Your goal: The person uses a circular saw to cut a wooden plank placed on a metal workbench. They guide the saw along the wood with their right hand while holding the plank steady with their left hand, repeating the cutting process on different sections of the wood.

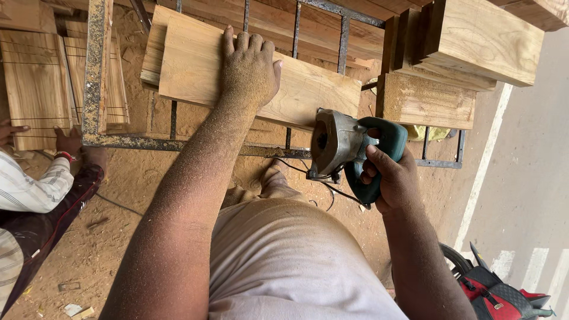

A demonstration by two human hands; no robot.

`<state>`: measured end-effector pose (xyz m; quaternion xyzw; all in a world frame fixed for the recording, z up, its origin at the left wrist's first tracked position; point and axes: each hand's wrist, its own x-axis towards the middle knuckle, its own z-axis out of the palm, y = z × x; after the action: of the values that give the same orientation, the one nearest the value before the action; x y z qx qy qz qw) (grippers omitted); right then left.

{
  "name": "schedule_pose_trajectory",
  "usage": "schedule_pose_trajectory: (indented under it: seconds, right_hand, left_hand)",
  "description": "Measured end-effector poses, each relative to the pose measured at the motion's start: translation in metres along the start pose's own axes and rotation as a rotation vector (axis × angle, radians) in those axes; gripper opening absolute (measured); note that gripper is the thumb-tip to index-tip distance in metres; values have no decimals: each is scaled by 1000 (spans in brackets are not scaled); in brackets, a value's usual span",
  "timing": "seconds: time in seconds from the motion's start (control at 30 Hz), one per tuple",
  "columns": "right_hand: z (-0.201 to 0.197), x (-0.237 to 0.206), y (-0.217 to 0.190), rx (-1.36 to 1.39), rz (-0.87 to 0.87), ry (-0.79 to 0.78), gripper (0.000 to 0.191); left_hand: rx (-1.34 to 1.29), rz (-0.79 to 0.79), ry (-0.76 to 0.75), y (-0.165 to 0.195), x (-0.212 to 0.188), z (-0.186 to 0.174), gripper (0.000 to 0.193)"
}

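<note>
My left hand (249,68), dusted with sawdust, presses flat on a pale wooden plank (314,89) that lies across a rusty metal frame (98,77). My right hand (394,178) grips the teal handle of a handheld circular saw (341,142). The saw's grey metal body sits at the plank's near edge, right of my left hand. Its black cord hangs below it.
Thick wooden blocks (474,41) are stacked at the upper right. More planks (35,77) lie at the left, where another person's hand (68,142) and striped sleeve (29,189) reach in. Sawdust covers the ground. A red and black bag (498,290) sits at the lower right.
</note>
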<state>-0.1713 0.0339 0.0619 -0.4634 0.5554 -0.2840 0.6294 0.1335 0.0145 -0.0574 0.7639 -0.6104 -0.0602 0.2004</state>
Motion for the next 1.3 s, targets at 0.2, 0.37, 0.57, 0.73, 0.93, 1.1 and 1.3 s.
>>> schedule_pose_trajectory:
  seconds: [0.2, 0.37, 0.57, 0.73, 0.93, 1.1, 1.3]
  right_hand:
    - [5, 4, -6, -9, 1, 13, 44]
    - [10, 13, -12, -37, -1, 44, 41]
    - [10, 31, -20, -84, 17, 132, 26]
    - [12, 48, -28, -80, 5, 120, 24]
    - [19, 64, -39, -106, -15, 127, 30]
    - [26, 82, -49, -123, -23, 137, 30]
    - [34, 100, -62, -105, -38, 124, 25]
  left_hand:
    - [-27, 5, 14, 0, -1, -11, 45]
    - [-35, 14, 23, -1, -1, -16, 46]
    - [-35, 30, 6, -4, 0, -13, 47]
    - [-56, 14, -8, -6, 1, -2, 48]
    - [-31, 19, 26, -10, -1, 12, 49]
    - [-59, 32, 32, -13, -2, 19, 47]
    - [-40, 35, 36, -14, -1, 19, 47]
